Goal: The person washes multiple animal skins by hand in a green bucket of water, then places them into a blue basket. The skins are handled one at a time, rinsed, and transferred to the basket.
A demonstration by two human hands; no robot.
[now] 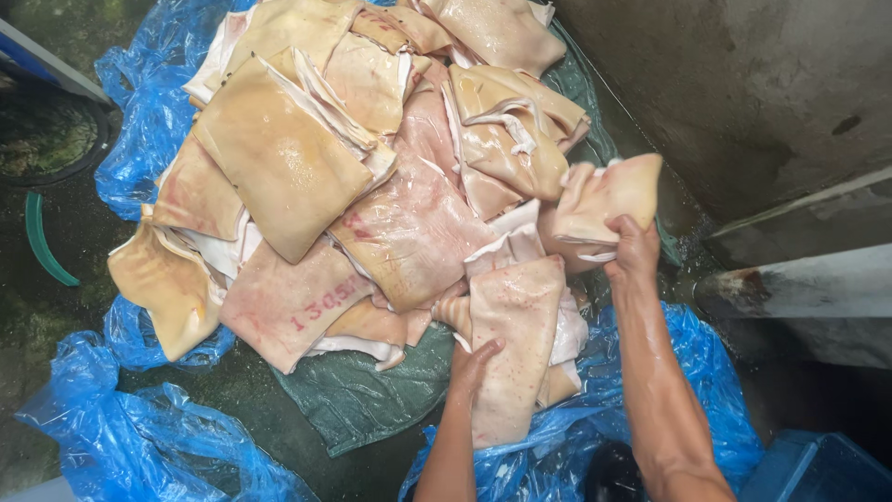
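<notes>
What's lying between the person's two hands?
In the head view, between the left hand and the right hand lie pale folded slabs of pork skin from the pile.

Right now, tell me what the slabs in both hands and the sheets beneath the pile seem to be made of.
Slab in the left hand: raw pork skin, apparently; pale pink, wet sheen.
Slab in the right hand: same, tan folded piece.
Blue sheets: thin crinkled glossy plastic film.
Green sheet: probably woven plastic tarp.
</notes>
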